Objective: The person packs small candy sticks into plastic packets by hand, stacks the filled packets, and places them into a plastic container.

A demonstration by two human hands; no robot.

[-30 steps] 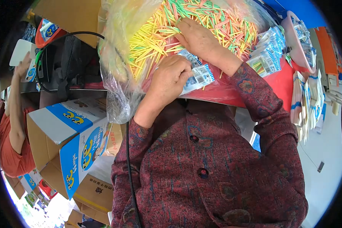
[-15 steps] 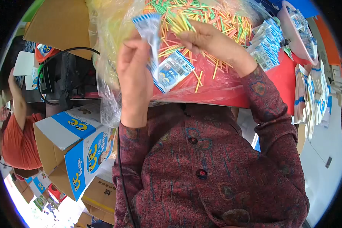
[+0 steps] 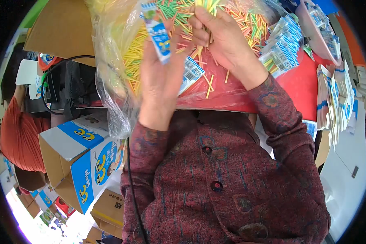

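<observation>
Right hand (image 3: 223, 38) grips a bunch of coloured sticks (image 3: 207, 5), while the left hand (image 3: 162, 73), blurred, appears closed on a blue-and-white packet (image 3: 160, 37). That packet is to the left of the bunch and apart from it; its long axis runs steeply up the view, top leaning left, roughly alongside the sticks. Between the hands, nearer the left, another packet (image 3: 191, 73) lies on the red table (image 3: 293, 87).

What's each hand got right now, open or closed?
Left hand: holding a small packet, its fingers blurred by motion.
Right hand: closed on a bunch of thin sticks.
</observation>
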